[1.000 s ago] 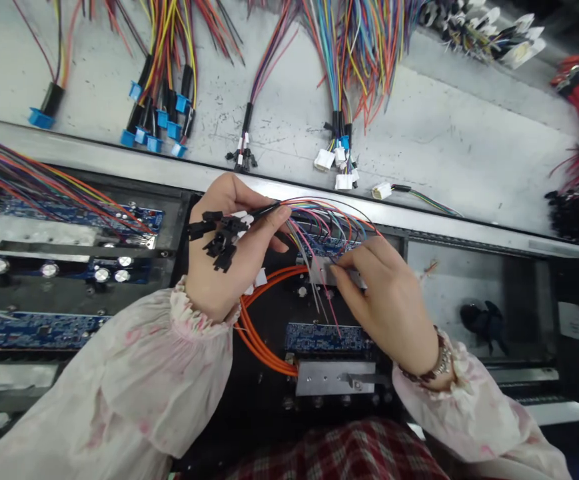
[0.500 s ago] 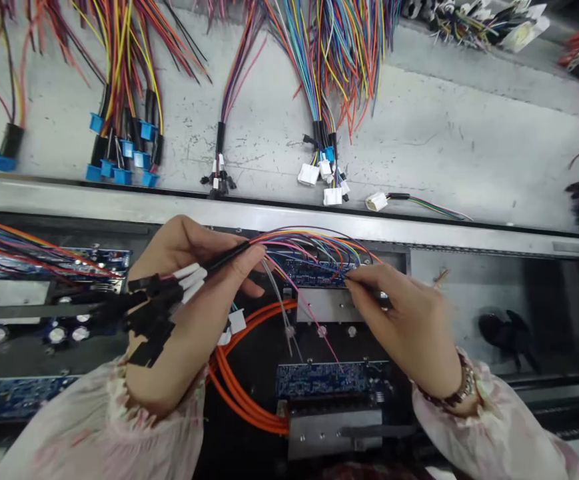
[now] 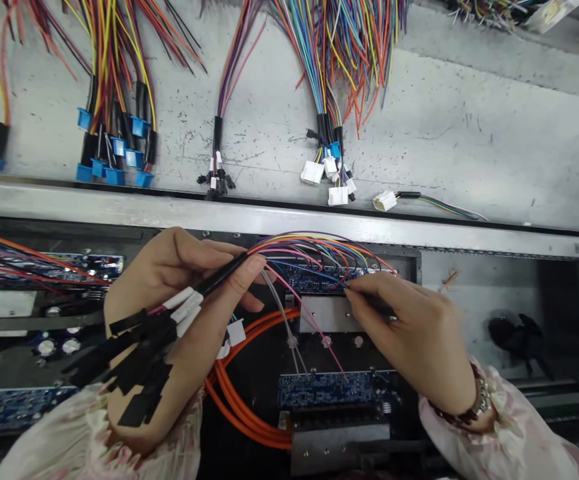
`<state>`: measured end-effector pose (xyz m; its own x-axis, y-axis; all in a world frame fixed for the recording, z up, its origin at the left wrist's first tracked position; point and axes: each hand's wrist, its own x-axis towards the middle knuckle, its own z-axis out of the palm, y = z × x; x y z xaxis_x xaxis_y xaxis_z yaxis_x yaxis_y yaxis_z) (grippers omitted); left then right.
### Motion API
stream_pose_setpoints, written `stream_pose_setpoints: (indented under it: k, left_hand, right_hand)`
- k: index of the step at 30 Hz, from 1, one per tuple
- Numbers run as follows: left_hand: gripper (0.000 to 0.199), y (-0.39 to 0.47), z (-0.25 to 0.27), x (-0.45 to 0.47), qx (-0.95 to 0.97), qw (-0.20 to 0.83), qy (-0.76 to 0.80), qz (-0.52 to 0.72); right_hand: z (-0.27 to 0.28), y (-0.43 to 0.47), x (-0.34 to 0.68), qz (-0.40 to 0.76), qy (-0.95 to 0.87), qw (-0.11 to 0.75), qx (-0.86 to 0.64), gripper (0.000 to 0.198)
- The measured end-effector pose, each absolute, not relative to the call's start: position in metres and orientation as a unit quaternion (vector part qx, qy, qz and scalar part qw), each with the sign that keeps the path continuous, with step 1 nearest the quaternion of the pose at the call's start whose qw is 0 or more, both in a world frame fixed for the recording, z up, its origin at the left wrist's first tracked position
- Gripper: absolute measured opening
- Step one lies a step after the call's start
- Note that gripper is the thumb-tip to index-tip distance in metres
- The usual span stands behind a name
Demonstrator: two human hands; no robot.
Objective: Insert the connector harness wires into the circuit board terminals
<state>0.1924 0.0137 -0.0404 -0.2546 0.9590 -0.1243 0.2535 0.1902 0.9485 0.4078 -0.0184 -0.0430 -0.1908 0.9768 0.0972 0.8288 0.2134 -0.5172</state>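
My left hand [image 3: 189, 300] is closed around the black sleeve of a wire harness [image 3: 222, 272]. Black connectors [image 3: 142, 360] with white labels hang from its near end over my wrist. Coloured wires [image 3: 309, 239] fan out to the right from the sleeve, arching over a blue circuit board [image 3: 304, 279]. My right hand [image 3: 409, 333] pinches the end of a blue wire [image 3: 319, 272] between thumb and forefinger, just above that board. A pink wire [image 3: 312, 315] and grey wires [image 3: 283, 313] droop loose towards a lower circuit board [image 3: 319, 392].
On the metal shelf [image 3: 444, 140] behind lie wire bundles with blue plugs [image 3: 114, 175], white connectors [image 3: 312, 173] and a single white plug [image 3: 385, 201]. Thick orange cables [image 3: 239, 407] curve below my hands. More circuit boards [image 3: 9, 407] sit at left, a black object [image 3: 519, 343] at right.
The blue wire now runs straighter between my hands. My left hand and the hanging connectors have shifted slightly left and down in view; the scene has shifted a little too.
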Motion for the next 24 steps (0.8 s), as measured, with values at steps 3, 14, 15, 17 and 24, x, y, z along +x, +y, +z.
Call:
stream_pose_setpoints:
  k: [3, 14, 15, 17, 24]
  left_hand:
    - [0.029, 0.014, -0.042, 0.192, 0.464, 0.405, 0.651, 0.444]
    - [0.027, 0.012, -0.055, 0.190, 0.463, 0.452, 0.582, 0.492]
    - [0.028, 0.012, -0.056, 0.191, 0.462, 0.456, 0.576, 0.497]
    - [0.028, 0.012, -0.056, 0.193, 0.461, 0.462, 0.563, 0.507]
    - [0.027, 0.013, -0.053, 0.196, 0.454, 0.464, 0.571, 0.502]
  right_hand:
    - [-0.040, -0.019, 0.409, 0.180, -0.752, 0.187, -0.606, 0.005]
    - [-0.025, -0.092, 0.396, 0.166, -0.749, 0.161, -0.620, 0.007]
    - [-0.023, -0.088, 0.398, 0.147, -0.742, 0.196, -0.624, 0.006]
    - [-0.023, -0.074, 0.407, 0.072, -0.724, 0.259, -0.635, 0.004]
    - [-0.053, -0.039, 0.435, 0.041, -0.703, 0.246, -0.666, 0.007]
